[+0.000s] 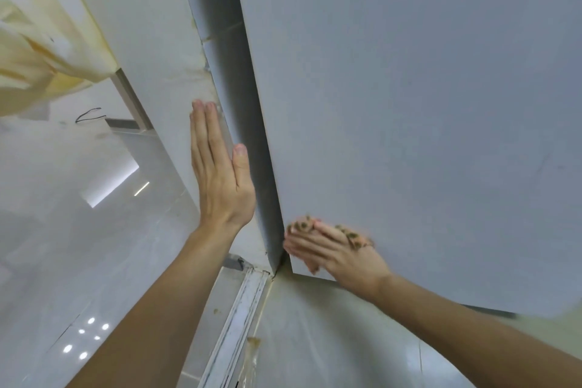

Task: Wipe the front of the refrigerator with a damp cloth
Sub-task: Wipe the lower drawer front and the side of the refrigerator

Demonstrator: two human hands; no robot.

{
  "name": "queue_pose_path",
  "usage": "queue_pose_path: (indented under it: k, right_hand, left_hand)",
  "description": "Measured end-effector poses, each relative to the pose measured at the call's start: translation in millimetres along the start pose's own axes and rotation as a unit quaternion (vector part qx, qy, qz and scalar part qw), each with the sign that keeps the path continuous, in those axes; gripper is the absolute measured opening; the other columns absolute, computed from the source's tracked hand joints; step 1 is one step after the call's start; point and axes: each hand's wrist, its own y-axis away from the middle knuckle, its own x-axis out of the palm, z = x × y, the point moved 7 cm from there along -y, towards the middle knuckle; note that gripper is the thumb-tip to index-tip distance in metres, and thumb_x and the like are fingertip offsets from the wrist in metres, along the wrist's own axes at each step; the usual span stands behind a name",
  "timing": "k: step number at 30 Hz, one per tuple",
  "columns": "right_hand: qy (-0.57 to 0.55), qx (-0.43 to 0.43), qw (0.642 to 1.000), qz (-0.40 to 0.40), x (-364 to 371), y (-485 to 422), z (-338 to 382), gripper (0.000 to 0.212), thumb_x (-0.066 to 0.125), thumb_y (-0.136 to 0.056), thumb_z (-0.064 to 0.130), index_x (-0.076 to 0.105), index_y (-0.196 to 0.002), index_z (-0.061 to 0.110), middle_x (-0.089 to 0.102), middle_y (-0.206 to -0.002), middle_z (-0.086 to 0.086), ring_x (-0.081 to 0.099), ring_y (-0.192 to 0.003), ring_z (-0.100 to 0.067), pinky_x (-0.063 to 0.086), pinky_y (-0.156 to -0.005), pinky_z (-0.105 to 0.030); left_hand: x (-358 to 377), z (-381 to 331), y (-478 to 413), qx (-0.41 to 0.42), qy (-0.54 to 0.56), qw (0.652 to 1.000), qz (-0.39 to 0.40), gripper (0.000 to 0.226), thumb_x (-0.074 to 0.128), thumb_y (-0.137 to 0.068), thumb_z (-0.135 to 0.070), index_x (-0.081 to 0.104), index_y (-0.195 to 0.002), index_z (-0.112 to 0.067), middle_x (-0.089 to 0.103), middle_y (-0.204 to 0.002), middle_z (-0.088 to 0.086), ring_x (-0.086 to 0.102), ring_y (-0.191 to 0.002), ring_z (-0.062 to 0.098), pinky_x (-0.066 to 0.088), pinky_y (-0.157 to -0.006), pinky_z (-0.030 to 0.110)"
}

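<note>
2 hands (222, 176) (341, 250), 1 cloth (350, 235), 1 refrigerator (409, 104)

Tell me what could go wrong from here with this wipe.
1. The right hand presses the cloth at the lower corner of the refrigerator front, right by the dark gap; a stroke may slip off the edge.
2. The left hand lies flat on the wall beside that gap; its fingers could slide in under harder leaning.

Blurred right hand (341, 250), cloth (351, 235) on refrigerator (409, 104)
</note>
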Motion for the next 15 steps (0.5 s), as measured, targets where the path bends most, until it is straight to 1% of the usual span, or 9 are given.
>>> queue_pose_path:
  k: [1, 3, 4, 6, 8, 9, 12, 14, 15]
  right_hand:
    - [0.008, -0.029, 0.999, 0.019, 7.2, 7.1, 8.9, 0.086, 0.050, -0.098, 0.017, 0.001, -0.169, 0.020, -0.006, -0.175, 0.001, -0.006, -0.160, -0.014, -0.036, -0.114, -0.052]
    - [0.020, -0.029, 0.999, 0.023, 10.8, 17.1, 11.5, 0.082, 0.063, -0.092, 0.031, 0.027, -0.165, 0.031, 0.022, -0.171, 0.013, 0.019, -0.157, -0.005, -0.021, -0.120, -0.051]
    - [0.004, -0.004, 1.000, -0.002, 4.8, 19.6, 5.2, 0.081, 0.066, -0.089, 0.032, 0.034, -0.163, 0.031, 0.033, -0.167, 0.016, 0.028, -0.154, -0.003, -0.014, -0.123, -0.048]
    - [-0.038, 0.083, 0.991, -0.100, -18.0, 26.6, -20.8, 0.075, 0.055, -0.093, 0.020, 0.033, -0.164, 0.018, 0.041, -0.163, 0.009, 0.036, -0.152, -0.007, -0.007, -0.129, -0.042]
    - [-0.109, 0.169, 0.960, -0.196, -46.1, 31.5, -63.5, 0.073, 0.041, -0.091, 0.000, 0.035, -0.162, 0.012, 0.035, -0.168, 0.000, 0.035, -0.156, -0.017, -0.001, -0.132, -0.039]
    - [-0.132, 0.218, 0.939, -0.230, -58.1, 30.4, -87.9, 0.078, 0.039, -0.087, -0.006, 0.035, -0.163, 0.013, 0.028, -0.172, -0.003, 0.028, -0.159, -0.020, 0.000, -0.132, -0.040]
    - [-0.120, 0.359, 0.875, -0.300, -86.3, 15.7, -140.7, 0.086, 0.037, -0.085, -0.010, 0.030, -0.166, 0.016, 0.013, -0.176, -0.008, 0.011, -0.164, -0.026, 0.000, -0.132, -0.050]
    - [-0.117, 0.380, 0.858, -0.326, -90.1, 2.4, -139.2, 0.084, 0.042, -0.086, -0.011, 0.030, -0.166, 0.014, 0.013, -0.176, -0.008, 0.010, -0.164, -0.026, 0.000, -0.132, -0.050]
    - [-0.126, 0.359, 0.866, -0.324, -86.2, -4.0, -127.2, 0.084, 0.044, -0.085, -0.011, 0.033, -0.165, 0.013, 0.017, -0.175, -0.008, 0.013, -0.163, -0.024, 0.001, -0.132, -0.048]
  left_hand:
    - [0.3, 0.7, 1.2, -0.005, -0.003, 1.000, 0.002, 0.060, 0.031, -0.111, -0.016, 0.012, -0.166, 0.001, 0.006, -0.176, 0.019, 0.004, -0.164, 0.030, 0.008, -0.133, 0.052]
    - [0.7, -1.2, 1.5, -0.004, -0.009, 1.000, 0.004, 0.061, 0.030, -0.111, -0.018, 0.012, -0.166, 0.000, 0.006, -0.176, 0.018, 0.003, -0.164, 0.029, 0.007, -0.133, 0.051]
    - [0.1, -2.1, 1.6, -0.003, -0.012, 1.000, 0.004, 0.061, 0.030, -0.111, -0.019, 0.012, -0.166, -0.001, 0.006, -0.176, 0.018, 0.003, -0.164, 0.029, 0.006, -0.133, 0.051]
    - [-1.5, -3.6, 2.7, -0.001, -0.017, 1.000, 0.003, 0.061, 0.030, -0.111, -0.020, 0.012, -0.166, -0.001, 0.006, -0.176, 0.018, 0.003, -0.164, 0.030, 0.007, -0.133, 0.052]
    - [-2.9, -7.3, 3.7, 0.003, -0.022, 1.000, -0.002, 0.061, 0.030, -0.111, -0.019, 0.013, -0.166, 0.000, 0.006, -0.175, 0.020, 0.004, -0.164, 0.031, 0.008, -0.132, 0.053]
    - [-2.8, -9.5, 4.4, 0.004, -0.021, 1.000, -0.002, 0.061, 0.030, -0.111, -0.019, 0.014, -0.166, 0.000, 0.006, -0.175, 0.020, 0.004, -0.164, 0.031, 0.008, -0.132, 0.054]
    - [-2.8, -17.7, 3.6, 0.009, -0.011, 1.000, -0.009, 0.061, 0.029, -0.111, -0.021, 0.014, -0.166, -0.001, 0.007, -0.175, 0.020, 0.005, -0.164, 0.031, 0.008, -0.132, 0.053]
    - [-4.6, -20.8, 0.2, 0.009, -0.002, 1.000, -0.016, 0.060, 0.029, -0.111, -0.021, 0.014, -0.166, -0.001, 0.007, -0.175, 0.020, 0.006, -0.164, 0.031, 0.008, -0.133, 0.051]
    - [-6.1, -21.9, -1.0, 0.011, -0.001, 1.000, -0.021, 0.060, 0.029, -0.111, -0.021, 0.014, -0.165, -0.001, 0.008, -0.175, 0.020, 0.006, -0.164, 0.031, 0.008, -0.133, 0.051]
